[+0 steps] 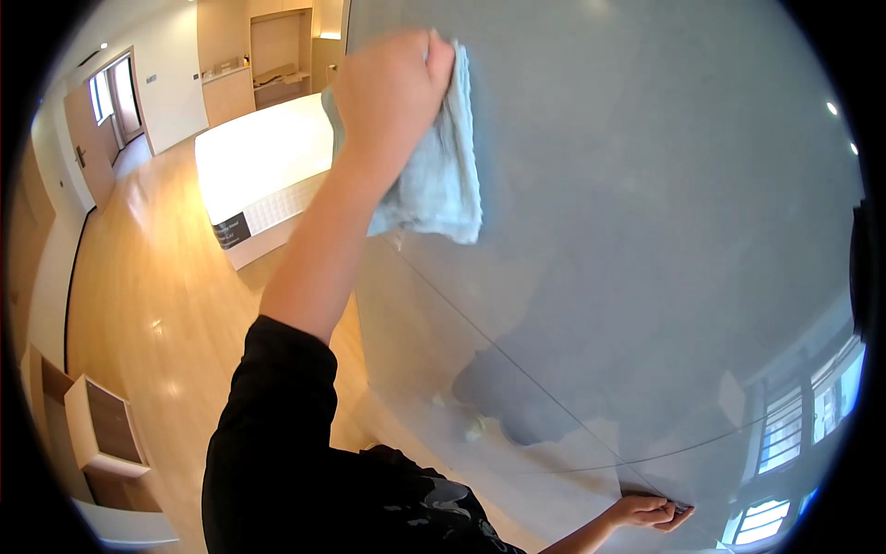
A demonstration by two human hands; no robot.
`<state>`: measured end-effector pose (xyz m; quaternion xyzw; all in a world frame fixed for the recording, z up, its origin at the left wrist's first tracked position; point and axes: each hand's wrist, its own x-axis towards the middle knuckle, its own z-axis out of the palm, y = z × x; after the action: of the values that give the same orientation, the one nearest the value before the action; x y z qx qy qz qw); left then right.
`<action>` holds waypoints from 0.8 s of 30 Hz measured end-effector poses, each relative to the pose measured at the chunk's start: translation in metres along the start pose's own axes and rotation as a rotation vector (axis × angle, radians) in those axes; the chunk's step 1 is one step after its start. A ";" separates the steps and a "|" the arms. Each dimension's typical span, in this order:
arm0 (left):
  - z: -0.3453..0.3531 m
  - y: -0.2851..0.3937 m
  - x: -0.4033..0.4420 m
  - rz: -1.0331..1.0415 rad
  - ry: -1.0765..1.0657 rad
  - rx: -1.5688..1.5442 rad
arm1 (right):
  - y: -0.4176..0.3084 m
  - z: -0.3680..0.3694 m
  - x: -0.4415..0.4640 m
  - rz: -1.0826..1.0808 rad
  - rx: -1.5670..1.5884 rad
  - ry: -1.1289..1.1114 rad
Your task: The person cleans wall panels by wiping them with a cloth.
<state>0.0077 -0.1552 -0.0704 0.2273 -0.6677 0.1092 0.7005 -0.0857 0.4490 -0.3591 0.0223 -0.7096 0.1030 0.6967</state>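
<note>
A light blue cloth (434, 194) hangs from my raised left hand (392, 97), whose fingers are closed round its upper part. It lies against or very near a large, smooth grey panel (600, 185), and I cannot tell how firmly it touches. Low on the right, my right hand (646, 511) rests by the panel with its fingers curled, next to a small dark shape. What those fingers grip, if anything, is hidden. Thin seams cross the panel near this hand, and its glossy surface carries a darker patch and window reflections.
A pale mattress (263, 157) with a dark label stands beyond my left arm. Wooden floor (148, 305) stretches to an open door (88, 148). Built-in shelves (280, 55) are at the back, and an open wooden box-like unit (106, 425) is at lower left.
</note>
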 end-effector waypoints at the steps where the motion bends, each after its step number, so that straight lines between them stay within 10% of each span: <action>1: 0.006 -0.001 0.007 -0.007 0.022 0.007 | -0.001 0.002 -0.003 0.004 -0.008 -0.004; 24: -0.036 -0.030 0.016 -0.104 -0.113 0.030 | -0.027 -0.036 0.035 0.029 -0.022 0.016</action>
<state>0.0546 -0.1670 -0.0597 0.2781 -0.6917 0.0695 0.6629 -0.0462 0.4333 -0.3213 0.0034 -0.7053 0.1053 0.7011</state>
